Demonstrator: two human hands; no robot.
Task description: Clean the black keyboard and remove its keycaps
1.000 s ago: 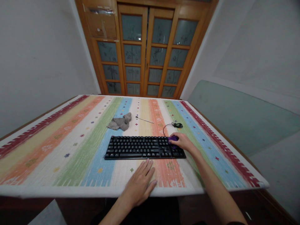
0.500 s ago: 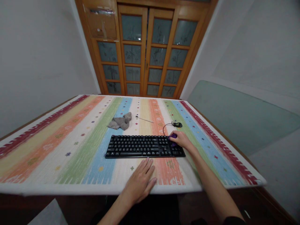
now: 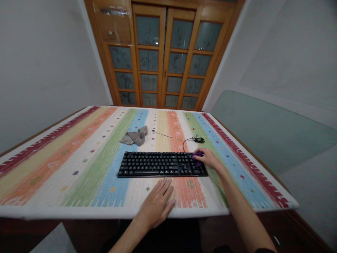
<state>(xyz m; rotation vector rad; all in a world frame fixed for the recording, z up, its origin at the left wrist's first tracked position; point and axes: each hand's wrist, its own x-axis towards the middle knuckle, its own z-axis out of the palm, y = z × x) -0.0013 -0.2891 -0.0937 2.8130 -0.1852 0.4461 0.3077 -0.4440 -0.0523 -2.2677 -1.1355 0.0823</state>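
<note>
A black keyboard (image 3: 158, 164) lies across the striped cloth in front of me. My right hand (image 3: 206, 158) is closed on a small purple lump (image 3: 198, 160) at the keyboard's right end, over the number pad. The lump looks soft; whether it is cloth or putty I cannot tell. Flat on the table below the keyboard rests my left hand (image 3: 158, 202), fingers stretched out and holding nothing. Its fingertips lie just short of the keyboard's near edge.
Behind the keyboard lie a crumpled grey cloth (image 3: 135, 136), a thin dark stick (image 3: 163, 134) and a coiled black cable (image 3: 198, 140) leading to the keyboard. The striped tablecloth (image 3: 86, 161) covers the table. A pale green panel (image 3: 268, 126) leans at the right wall.
My right hand has shifted slightly right with the purple lump, which shows more of itself now. My left hand stays in place.
</note>
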